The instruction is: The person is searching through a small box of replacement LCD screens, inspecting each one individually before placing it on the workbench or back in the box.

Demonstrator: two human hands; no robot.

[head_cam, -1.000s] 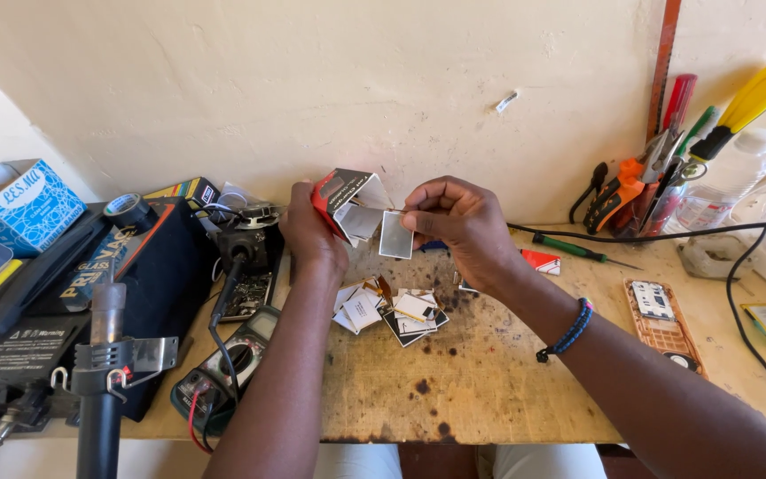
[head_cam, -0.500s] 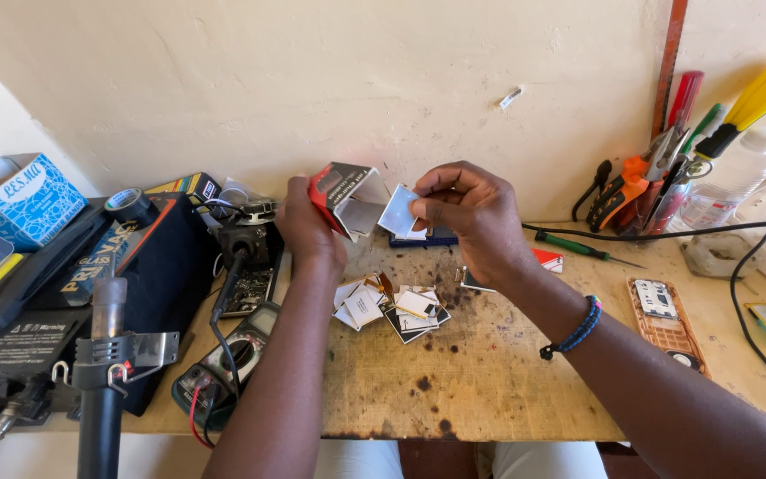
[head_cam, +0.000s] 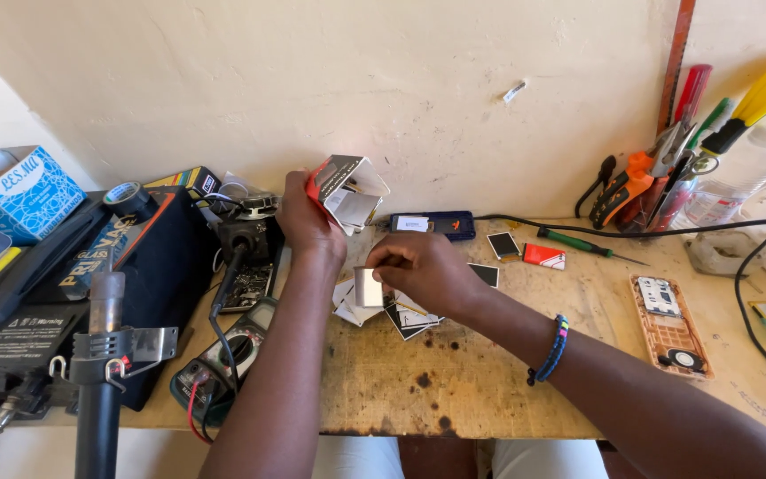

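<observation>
Head view, looking down: the left hand (head_cam: 308, 222) is up off the counter, fingers wrapped shut around a small open cardboard box with a red edge and white inside (head_cam: 347, 191), its mouth tipped toward three o'clock. Below it, the right hand (head_cam: 423, 270) is low over the worn wooden counter (head_cam: 489, 372), thumb and fingertips pinched closed on a small flat silvery rectangular panel (head_cam: 368, 286), held right above a loose pile of similar small flat panels and cards (head_cam: 401, 315) lying on the counter. A beaded bracelet (head_cam: 551, 350) sits on the right wrist. At nine o'clock from the hands, a black soldering tool in its stand (head_cam: 241, 239) and a dark multimeter with red and black leads (head_cam: 214, 377). At three o'clock, a phone back frame with bare parts showing (head_cam: 671, 324). At two o'clock, against the wall, a bunch of screwdrivers and pliers (head_cam: 693, 151).
</observation>
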